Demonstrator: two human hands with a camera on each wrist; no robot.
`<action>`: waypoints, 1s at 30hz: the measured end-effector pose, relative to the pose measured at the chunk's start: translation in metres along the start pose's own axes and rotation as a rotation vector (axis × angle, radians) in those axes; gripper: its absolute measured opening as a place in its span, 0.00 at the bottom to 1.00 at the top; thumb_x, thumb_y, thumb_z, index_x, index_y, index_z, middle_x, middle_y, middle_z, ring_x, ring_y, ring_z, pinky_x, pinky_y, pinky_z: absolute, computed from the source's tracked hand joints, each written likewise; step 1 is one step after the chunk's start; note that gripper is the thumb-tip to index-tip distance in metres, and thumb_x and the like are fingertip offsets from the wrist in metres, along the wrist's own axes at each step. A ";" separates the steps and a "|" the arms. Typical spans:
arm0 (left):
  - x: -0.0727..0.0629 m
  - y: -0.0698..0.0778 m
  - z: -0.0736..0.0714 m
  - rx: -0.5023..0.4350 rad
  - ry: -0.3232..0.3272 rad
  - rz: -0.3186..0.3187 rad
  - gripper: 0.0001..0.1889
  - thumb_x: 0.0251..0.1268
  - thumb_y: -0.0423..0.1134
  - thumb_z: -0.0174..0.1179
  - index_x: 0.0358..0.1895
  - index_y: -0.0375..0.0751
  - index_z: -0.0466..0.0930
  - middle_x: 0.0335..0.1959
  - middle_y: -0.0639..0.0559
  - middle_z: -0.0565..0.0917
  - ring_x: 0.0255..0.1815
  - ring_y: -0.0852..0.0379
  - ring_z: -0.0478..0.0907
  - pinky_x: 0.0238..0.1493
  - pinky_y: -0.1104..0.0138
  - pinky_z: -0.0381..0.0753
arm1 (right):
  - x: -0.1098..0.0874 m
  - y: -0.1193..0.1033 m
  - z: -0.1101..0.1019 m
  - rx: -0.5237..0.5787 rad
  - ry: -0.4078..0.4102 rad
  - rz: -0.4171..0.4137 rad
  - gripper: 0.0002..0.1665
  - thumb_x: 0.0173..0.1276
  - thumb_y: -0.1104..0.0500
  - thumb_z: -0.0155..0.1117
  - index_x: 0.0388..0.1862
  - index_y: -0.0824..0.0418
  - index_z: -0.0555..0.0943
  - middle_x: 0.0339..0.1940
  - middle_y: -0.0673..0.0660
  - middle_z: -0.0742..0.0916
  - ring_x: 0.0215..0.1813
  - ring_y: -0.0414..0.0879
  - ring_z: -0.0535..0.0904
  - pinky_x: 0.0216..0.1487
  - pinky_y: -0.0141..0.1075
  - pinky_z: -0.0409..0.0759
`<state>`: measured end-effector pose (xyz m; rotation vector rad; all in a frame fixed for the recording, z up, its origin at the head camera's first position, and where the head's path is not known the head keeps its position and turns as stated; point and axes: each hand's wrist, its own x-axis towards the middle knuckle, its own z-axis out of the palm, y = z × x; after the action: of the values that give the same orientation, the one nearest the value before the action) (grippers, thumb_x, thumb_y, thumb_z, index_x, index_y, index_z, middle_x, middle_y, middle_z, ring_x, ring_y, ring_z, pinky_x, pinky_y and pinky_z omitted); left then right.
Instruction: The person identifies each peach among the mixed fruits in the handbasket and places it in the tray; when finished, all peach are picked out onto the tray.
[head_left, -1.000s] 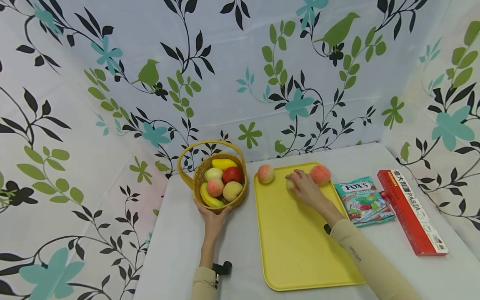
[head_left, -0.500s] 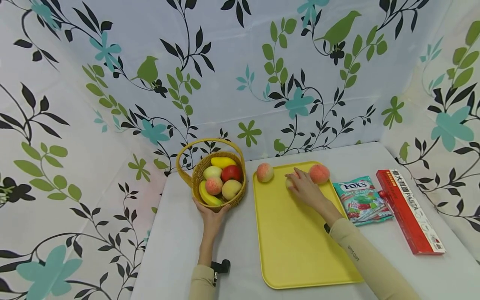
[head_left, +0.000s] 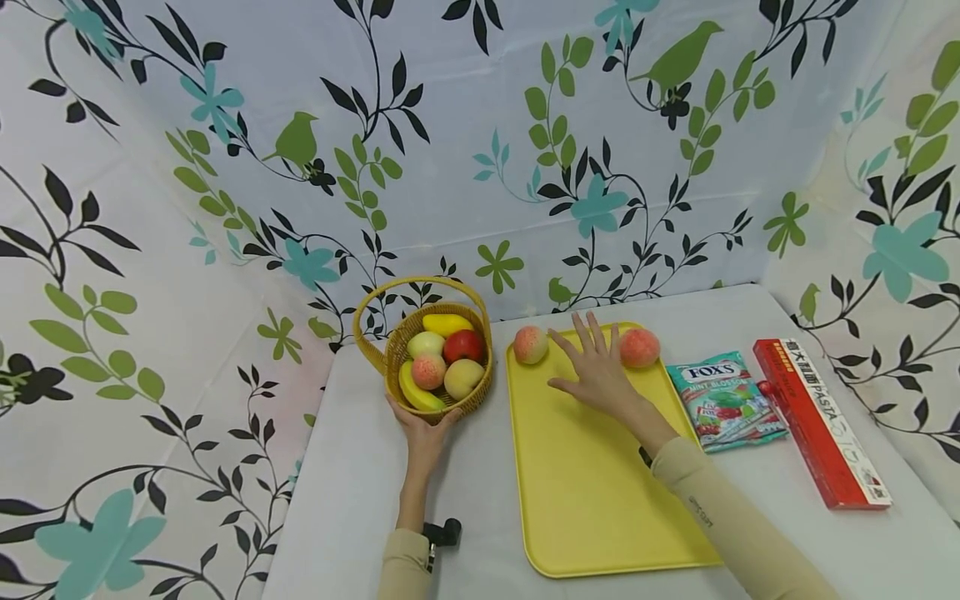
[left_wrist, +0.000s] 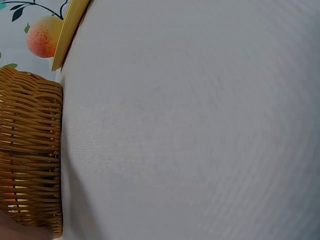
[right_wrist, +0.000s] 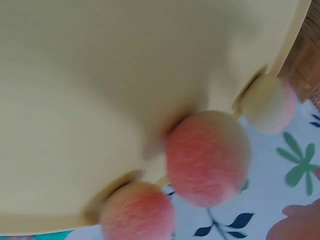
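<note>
With its thumb and fingers round the near side, my left hand (head_left: pixel 425 437) holds a wicker basket (head_left: pixel 480 403) tilted towards me. The basket carries several fruits, among them a banana (head_left: pixel 420 390), a red apple (head_left: pixel 462 345) and a peach (head_left: pixel 428 372). My right hand (head_left: pixel 602 377) hovers, fingers spread, over the far part of a yellow tray (head_left: pixel 600 500). Peaches lie at the tray's far left (head_left: pixel 530 345) and far right (head_left: pixel 640 348). Between them, a middle peach (right_wrist: pixel 208 158) shows in the right wrist view; my hand hides it from the head view.
Right of the tray lies a Fox's candy bag (head_left: pixel 726 402), with a red pasta box (head_left: pixel 821 425) beyond it. A patterned cloth (head_left: pixel 525 167) hangs behind the white table (head_left: pixel 337 500). The basket's side (left_wrist: pixel 30 150) fills the left wrist view's left edge.
My right hand has let go of the middle peach, spread its fingers and lifted a little. The left hand and basket have stayed in place.
</note>
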<state>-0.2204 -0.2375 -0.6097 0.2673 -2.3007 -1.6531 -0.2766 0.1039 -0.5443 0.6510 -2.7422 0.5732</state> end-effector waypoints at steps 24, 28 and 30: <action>0.002 -0.003 0.007 -0.033 -0.023 0.028 0.73 0.60 0.46 0.75 0.79 0.48 0.10 0.84 0.45 0.26 0.87 0.45 0.37 0.84 0.41 0.43 | 0.103 -0.151 0.046 -0.069 -0.194 -0.345 0.48 0.71 0.28 0.57 0.84 0.40 0.56 0.85 0.62 0.59 0.85 0.63 0.55 0.82 0.60 0.57; 0.002 -0.004 0.001 -0.031 -0.008 0.015 0.73 0.60 0.46 0.75 0.79 0.51 0.09 0.84 0.46 0.27 0.86 0.46 0.38 0.84 0.43 0.43 | 0.119 -0.177 0.056 -0.042 -0.321 -0.345 0.44 0.73 0.31 0.58 0.83 0.38 0.57 0.85 0.60 0.63 0.84 0.61 0.58 0.81 0.57 0.61; 0.003 -0.005 0.000 -0.027 -0.016 0.013 0.72 0.61 0.47 0.74 0.78 0.51 0.09 0.84 0.46 0.26 0.86 0.46 0.38 0.85 0.44 0.44 | 0.124 -0.185 0.061 -0.048 -0.356 -0.328 0.44 0.73 0.32 0.59 0.83 0.38 0.58 0.85 0.59 0.62 0.85 0.60 0.57 0.81 0.57 0.61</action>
<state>-0.2235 -0.2400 -0.6140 0.2330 -2.2849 -1.6850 -0.3054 -0.1209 -0.4987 1.2665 -2.8560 0.3397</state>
